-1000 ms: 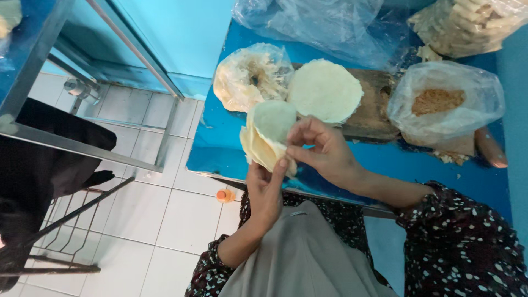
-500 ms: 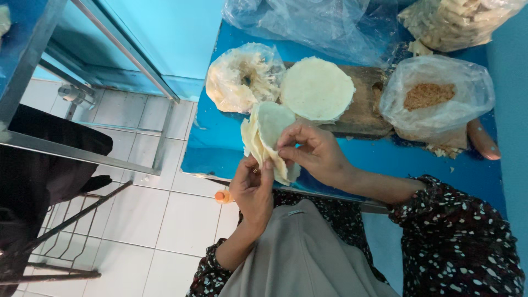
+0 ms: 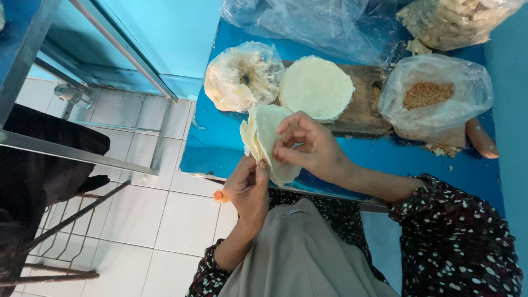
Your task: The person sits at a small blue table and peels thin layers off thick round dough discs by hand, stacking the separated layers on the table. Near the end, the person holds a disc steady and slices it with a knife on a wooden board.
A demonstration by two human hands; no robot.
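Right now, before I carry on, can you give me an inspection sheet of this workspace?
Surface: blue table, glossy, crumbs at its right side.
Job's things: wrapper stack held in both hands; round wrapper flat on wooden board.
Clutter: bag of wrappers; bag of brown filling; large clear bag; bag of pale rolls.
Hands: left hand pinches the stack's lower edge; right hand peels a sheet.
Cables: nothing seen.
Surroundings: white tiled floor, metal frame, small orange thing on the floor.
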